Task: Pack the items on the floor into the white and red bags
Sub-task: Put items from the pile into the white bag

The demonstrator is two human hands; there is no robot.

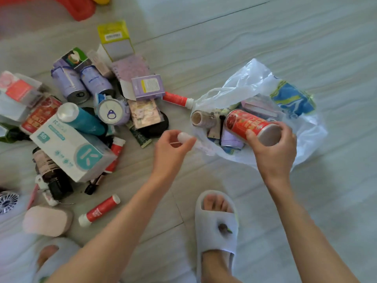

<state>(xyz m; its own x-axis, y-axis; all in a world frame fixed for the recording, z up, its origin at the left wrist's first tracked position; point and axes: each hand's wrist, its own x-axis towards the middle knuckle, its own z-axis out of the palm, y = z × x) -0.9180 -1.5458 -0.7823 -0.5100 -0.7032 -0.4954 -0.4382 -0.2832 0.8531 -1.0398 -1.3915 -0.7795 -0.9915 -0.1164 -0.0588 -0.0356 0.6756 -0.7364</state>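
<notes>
A white plastic bag (pixel 251 78) lies open on the floor at the right, with several items inside. My right hand (pixel 273 148) grips a red can (pixel 247 123), tilted over the bag's mouth. My left hand (pixel 173 147) pinches the bag's near edge, holding it open. To the left lies a pile: purple cans (pixel 81 82), a teal bottle (pixel 81 119), a white and teal box (pixel 71 148), a brown bottle (pixel 51 176), red and white tubes (pixel 100 210), small cartons. A red bag (pixel 61 5) shows at the top left.
My slippered feet (pixel 216 223) stand close below the bag and the pile. A pink oval case (pixel 47 220) and a small fan (pixel 8 202) lie at the lower left. Pale floorboards stretch away to the right and top.
</notes>
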